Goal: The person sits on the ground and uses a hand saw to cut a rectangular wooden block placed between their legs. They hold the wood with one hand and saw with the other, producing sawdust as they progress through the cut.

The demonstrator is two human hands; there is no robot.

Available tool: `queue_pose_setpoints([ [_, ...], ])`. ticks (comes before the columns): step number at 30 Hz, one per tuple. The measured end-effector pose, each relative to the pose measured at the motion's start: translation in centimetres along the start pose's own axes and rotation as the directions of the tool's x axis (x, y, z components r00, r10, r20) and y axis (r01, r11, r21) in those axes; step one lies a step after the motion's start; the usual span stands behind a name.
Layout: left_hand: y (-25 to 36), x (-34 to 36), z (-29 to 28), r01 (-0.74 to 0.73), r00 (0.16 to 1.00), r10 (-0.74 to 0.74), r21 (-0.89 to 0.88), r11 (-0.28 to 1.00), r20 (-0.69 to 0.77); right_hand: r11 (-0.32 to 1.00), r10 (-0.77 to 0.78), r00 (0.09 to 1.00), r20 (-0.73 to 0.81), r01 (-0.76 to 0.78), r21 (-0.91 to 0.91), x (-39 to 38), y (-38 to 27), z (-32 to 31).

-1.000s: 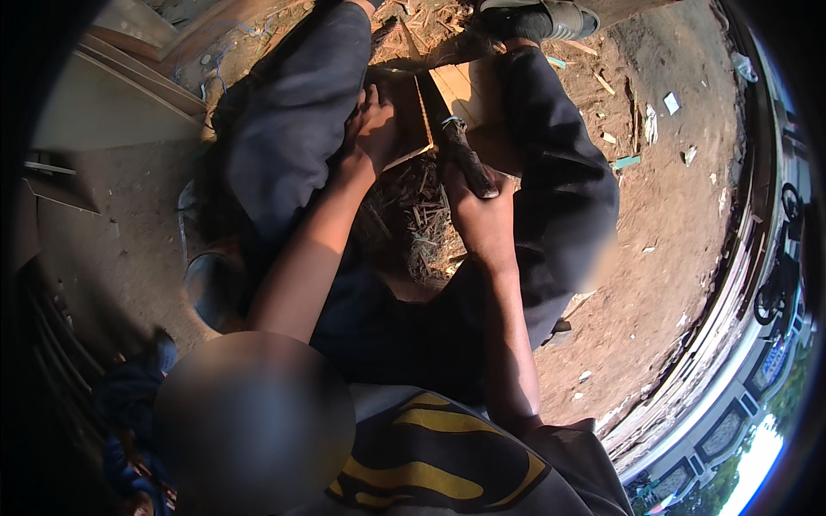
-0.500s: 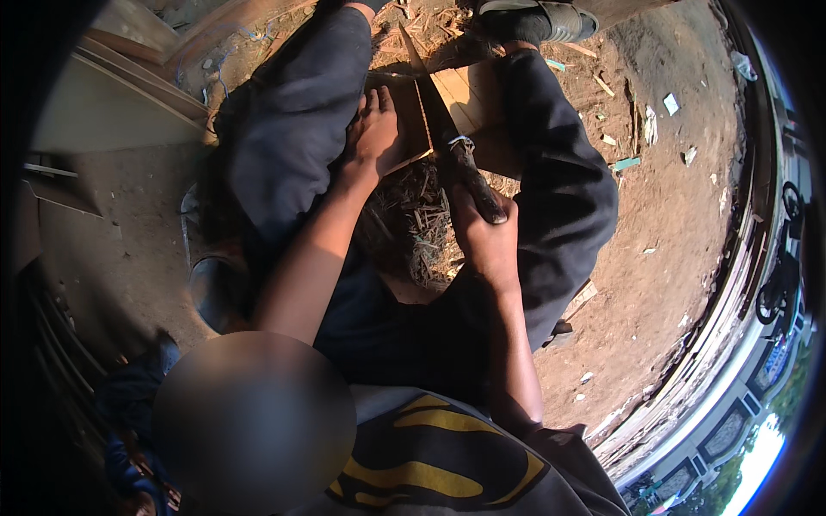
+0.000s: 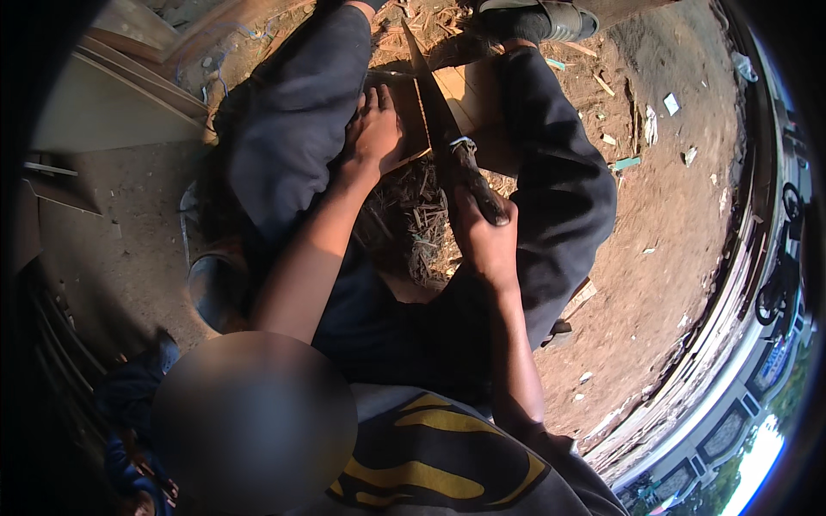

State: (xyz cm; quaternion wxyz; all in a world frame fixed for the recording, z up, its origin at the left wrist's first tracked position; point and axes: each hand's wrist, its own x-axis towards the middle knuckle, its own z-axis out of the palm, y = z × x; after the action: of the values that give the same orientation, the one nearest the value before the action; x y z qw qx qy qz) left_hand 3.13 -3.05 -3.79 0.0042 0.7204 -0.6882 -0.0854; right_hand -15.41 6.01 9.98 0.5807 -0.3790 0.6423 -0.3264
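My right hand [image 3: 487, 236] is closed around the dark, worn handle of a handsaw [image 3: 437, 101], whose long blade points away from me and slightly left. The blade lies across a wooden board [image 3: 465, 86] between my knees, along a bright line that runs through the wood. My left hand [image 3: 376, 129] rests flat on the board's shaded left part [image 3: 411, 103], fingers stretched forward, left of the blade. How deep the blade sits in the wood, I cannot tell.
Wood shavings and splinters [image 3: 423, 224] cover the ground below the board. Flat panels [image 3: 112, 103] lean at the far left, near a bucket-like container [image 3: 215, 288]. Scraps of paper [image 3: 671, 104] and wood litter the dirt at right. A sandal [image 3: 568, 21] shows on my right foot.
The saw and my right hand have shifted very slightly. My left hand stays on the board in nearly the same place.
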Motion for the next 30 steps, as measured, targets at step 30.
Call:
queue_pose_setpoints([
  [30,1.0,-0.5,-1.1,0.060,0.998,-0.061,-0.026,0.998,-0.031,0.999,-0.001,1.000,-0.011,0.000,-0.040,-5.2,0.9,0.1],
])
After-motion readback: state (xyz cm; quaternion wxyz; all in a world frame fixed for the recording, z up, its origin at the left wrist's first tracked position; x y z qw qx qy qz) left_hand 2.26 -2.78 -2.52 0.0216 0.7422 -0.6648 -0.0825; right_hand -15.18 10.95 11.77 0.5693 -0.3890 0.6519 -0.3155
